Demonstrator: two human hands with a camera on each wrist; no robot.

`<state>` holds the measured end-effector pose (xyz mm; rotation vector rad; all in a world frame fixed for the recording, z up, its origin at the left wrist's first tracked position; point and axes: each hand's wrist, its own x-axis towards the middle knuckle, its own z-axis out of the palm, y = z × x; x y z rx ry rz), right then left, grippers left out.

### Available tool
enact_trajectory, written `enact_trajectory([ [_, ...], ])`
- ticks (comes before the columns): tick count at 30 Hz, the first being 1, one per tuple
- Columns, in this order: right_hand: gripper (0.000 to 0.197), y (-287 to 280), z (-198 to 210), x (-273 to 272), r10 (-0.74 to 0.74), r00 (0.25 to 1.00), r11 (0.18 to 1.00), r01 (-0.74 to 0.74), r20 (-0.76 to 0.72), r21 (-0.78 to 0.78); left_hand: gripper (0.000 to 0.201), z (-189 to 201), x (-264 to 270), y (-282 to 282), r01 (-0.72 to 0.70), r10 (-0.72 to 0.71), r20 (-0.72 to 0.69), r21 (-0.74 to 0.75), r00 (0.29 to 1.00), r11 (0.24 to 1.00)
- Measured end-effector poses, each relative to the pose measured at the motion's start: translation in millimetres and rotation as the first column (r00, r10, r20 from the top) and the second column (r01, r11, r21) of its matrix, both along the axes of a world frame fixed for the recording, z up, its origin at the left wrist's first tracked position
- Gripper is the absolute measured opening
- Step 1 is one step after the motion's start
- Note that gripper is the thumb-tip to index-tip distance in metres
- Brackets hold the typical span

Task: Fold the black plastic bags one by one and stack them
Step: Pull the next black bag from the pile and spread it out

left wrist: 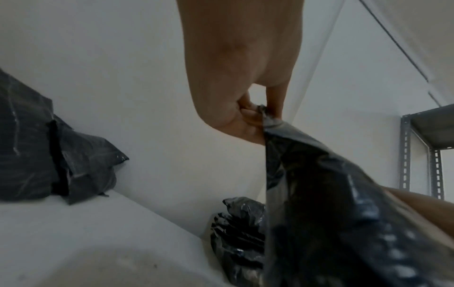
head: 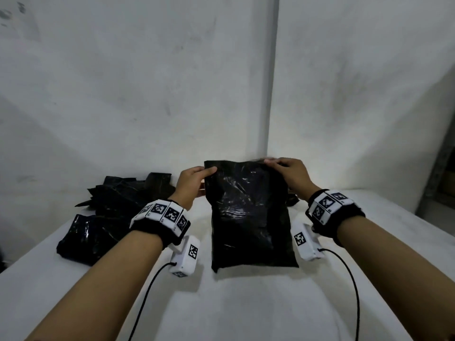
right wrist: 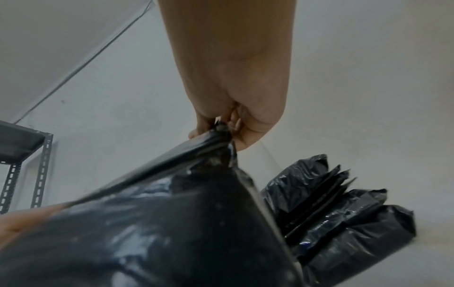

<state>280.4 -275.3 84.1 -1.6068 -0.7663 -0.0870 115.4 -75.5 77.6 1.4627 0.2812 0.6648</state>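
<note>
Pinching the 2 far corners of a black plastic bag (head: 251,215) – left hand (head: 192,184), right hand (head: 289,174) – thin, limp, slippery film, best gripped at corners; bag pile (head: 110,212) beside the left.

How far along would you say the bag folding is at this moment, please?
Done: some black bags lie piled at the left, though how neatly folded is unclear. In hand: the left hand and right hand each pinch a top corner of one bag. Left: folding and stacking it, plus crumpled bags behind.
</note>
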Motion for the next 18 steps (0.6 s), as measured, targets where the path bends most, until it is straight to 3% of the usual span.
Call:
enact_trajectory([
  [4,0.020,-25,-6,-7,0.023,0.988,0.999,-0.028,-0.150,-0.030,0.013,-10,9,-17,-0.073,0.074,-0.086,0.018,0.994,0.997],
  [7,0.023,-37,-5,-11,0.019,0.983,0.998,-0.030,-0.183,-0.057,0.013,-16,18,-17,-0.161,0.169,-0.075,0.099,0.983,0.982],
  [10,0.017,-38,3,-17,0.025,0.976,0.998,-0.013,-0.217,0.056,0.035,-15,24,-23,-0.341,0.370,-0.052,0.287,0.928,0.895],
  [11,0.014,-36,8,-20,0.051,0.966,0.993,-0.024,-0.252,0.111,0.038,-11,23,-28,-0.334,0.356,-0.024,0.290,0.934,0.897],
  [13,0.010,-30,16,-27,0.124,0.936,0.978,-0.060,-0.330,0.198,0.046,-4,19,-44,-0.114,0.130,-0.038,0.287,0.991,0.951],
  [15,0.011,-20,20,-34,0.168,0.926,0.973,-0.101,-0.338,0.208,0.066,-1,15,-62,0.173,-0.116,-0.189,0.320,0.975,0.931],
  [18,0.018,-5,23,-51,0.210,0.943,0.972,-0.172,-0.257,0.162,0.074,-5,22,-78,0.333,-0.244,-0.292,0.311,0.925,0.890],
])
